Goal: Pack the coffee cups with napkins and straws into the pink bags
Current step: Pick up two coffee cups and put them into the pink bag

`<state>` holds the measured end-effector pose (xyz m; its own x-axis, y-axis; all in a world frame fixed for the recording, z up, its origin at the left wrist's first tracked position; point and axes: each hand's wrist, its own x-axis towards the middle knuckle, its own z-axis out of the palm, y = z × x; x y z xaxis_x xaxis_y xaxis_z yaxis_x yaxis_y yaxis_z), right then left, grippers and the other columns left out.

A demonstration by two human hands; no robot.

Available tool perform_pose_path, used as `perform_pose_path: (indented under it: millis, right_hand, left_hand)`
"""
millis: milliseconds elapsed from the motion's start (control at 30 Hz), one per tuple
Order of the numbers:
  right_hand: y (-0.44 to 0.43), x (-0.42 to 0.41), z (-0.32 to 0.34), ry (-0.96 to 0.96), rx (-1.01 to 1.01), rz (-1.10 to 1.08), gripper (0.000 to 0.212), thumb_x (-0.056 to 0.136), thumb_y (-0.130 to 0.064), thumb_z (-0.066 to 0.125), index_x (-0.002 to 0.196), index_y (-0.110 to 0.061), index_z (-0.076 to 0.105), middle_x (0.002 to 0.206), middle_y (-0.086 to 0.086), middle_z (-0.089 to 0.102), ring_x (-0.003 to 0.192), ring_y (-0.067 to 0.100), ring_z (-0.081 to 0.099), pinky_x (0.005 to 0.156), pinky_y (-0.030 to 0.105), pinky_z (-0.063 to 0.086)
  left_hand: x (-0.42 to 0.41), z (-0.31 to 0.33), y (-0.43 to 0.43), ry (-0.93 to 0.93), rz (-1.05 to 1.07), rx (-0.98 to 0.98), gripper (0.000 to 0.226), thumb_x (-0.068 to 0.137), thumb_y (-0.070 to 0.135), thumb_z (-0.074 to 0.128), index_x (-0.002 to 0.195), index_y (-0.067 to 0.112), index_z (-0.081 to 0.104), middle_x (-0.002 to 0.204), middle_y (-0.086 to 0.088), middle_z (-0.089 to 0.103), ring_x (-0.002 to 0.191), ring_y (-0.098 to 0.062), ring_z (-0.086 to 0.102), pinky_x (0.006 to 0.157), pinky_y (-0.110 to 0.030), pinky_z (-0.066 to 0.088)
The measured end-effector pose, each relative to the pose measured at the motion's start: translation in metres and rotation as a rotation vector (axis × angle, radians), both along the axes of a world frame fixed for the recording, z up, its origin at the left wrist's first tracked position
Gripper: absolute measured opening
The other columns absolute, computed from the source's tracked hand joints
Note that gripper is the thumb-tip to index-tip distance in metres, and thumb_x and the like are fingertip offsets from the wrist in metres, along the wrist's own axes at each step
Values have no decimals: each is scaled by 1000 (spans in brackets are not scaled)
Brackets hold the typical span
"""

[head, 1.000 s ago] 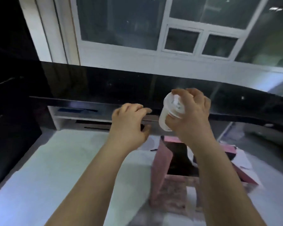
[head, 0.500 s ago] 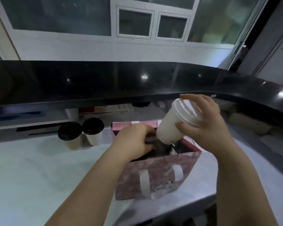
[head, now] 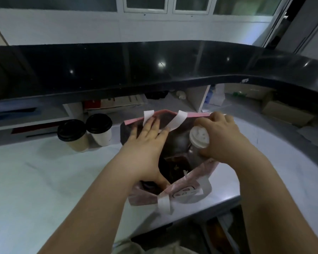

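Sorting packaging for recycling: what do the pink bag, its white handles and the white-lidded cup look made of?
Pink marbled bag: apparently matte paper; its walls hold sharp folds. Flat white handles: paper strip or ribbon, unclear which. White-lidded cup in the right hand: lid looks like moulded, faintly glossy plastic; body mostly hidden, material unclear.

white-lidded cup point(head: 199, 136): lowered into pink bag point(head: 145, 197) | left hand point(head: 147, 142): now flat against far wall
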<state>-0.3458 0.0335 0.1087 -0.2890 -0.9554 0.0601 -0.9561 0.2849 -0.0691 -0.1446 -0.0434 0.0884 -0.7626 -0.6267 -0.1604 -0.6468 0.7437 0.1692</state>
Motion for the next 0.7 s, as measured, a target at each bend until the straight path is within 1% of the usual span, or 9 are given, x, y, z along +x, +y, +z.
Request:
perform_pose_path:
  millis: [100,167,233,333,467,533,600,633,700]
  right_hand:
    - [0,-2,2,129,61,-26,79,69,-27,81,137,-30,40,132,9,37,120,31,35,93,41,42]
    - [-1,6,0,221,69,11,72,73,-22,77,135,-25,41,132,12,37,119,32,38,92,39,42]
    - [-2,15,-3,253,68,44,71,74,-20,75,135,-24,40,133,14,37,120,33,38,94,39,40]
    - [-1,22,-6,212,122,98,79,75,-20,75,141,-27,33,137,10,37,124,32,36,99,40,38]
    - [-2,27,-7,211,209,139,80,75,-17,74,142,-28,31,132,8,41,119,30,39,95,37,41]
    - [-13,28,-9,213,293,125,77,77,-15,72,141,-26,31,129,10,42,118,32,41,93,39,44]
    - [-27,24,-11,155,384,98,75,80,-13,70,143,-24,31,131,14,42,119,35,42,93,43,45]
    - [-33,21,-13,120,414,85,77,80,-12,71,145,-23,31,133,15,41,121,36,41,94,45,45]
    - [-40,16,-19,65,440,77,89,76,-16,77,148,-24,26,139,15,38,126,38,38,98,47,43]
  left_hand:
    - [-1,-1,8,-43,5,-20,151,48,68,82,151,30,-22,157,-1,-31,142,-19,-34,118,-51,-11]
    - [-2,-2,10,-52,14,-37,153,47,70,81,150,27,-24,155,-4,-36,140,-22,-37,119,-53,-10]
    - [-4,-2,10,-53,22,-61,154,47,72,80,150,25,-24,153,-7,-39,138,-23,-40,119,-54,-9]
    - [-9,-2,10,-32,32,-70,155,45,75,79,150,24,-25,153,-8,-40,138,-25,-40,118,-53,-11]
    - [-16,1,8,-29,48,-44,154,47,72,81,151,24,-22,156,-9,-34,141,-26,-36,119,-53,-9]
    - [-17,1,8,-26,44,-35,151,50,68,82,151,24,-22,156,-9,-34,140,-26,-36,119,-54,-9]
    - [-18,1,11,-33,26,-29,148,54,64,82,151,26,-23,155,-9,-35,139,-25,-39,118,-56,-8]
    - [-18,0,13,-39,21,-18,149,53,65,82,151,26,-23,155,-8,-36,138,-25,-40,118,-58,-8]
    - [-19,-1,15,-57,15,-2,153,49,68,82,151,26,-23,155,-8,-36,137,-25,-41,117,-59,-8]
